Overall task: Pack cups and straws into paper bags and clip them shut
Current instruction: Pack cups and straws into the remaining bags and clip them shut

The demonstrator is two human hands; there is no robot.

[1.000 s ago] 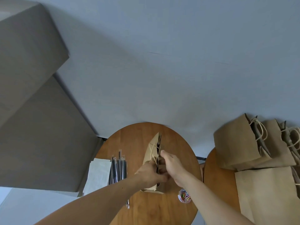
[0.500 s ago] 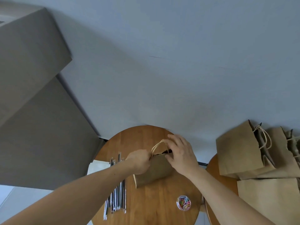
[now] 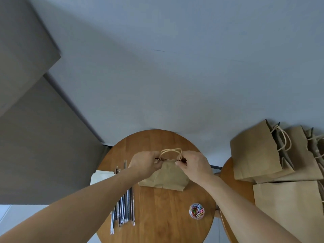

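A brown paper bag [image 3: 168, 176] stands upright in the middle of the round wooden table [image 3: 157, 139], its broad side facing me and its twine handles sticking up. My left hand [image 3: 144, 163] pinches the left end of the bag's top edge. My right hand [image 3: 194, 164] pinches the right end of that edge. Several wrapped black straws [image 3: 125, 207] lie on the table's left side, partly under my left forearm. A small clear tub of coloured paper clips [image 3: 196, 211] sits near the table's front right. No cup shows.
A white paper sheet [image 3: 100, 177] lies at the table's left edge. On a second wooden table [image 3: 228, 174] to the right stand more brown paper bags [image 3: 254, 151], with another bag [image 3: 287, 204] lying flat in front of them. A grey wall rises behind.
The bag has turned from edge-on to broadside and moved back a little. Both hands shifted from its middle to the two ends of the top edge.
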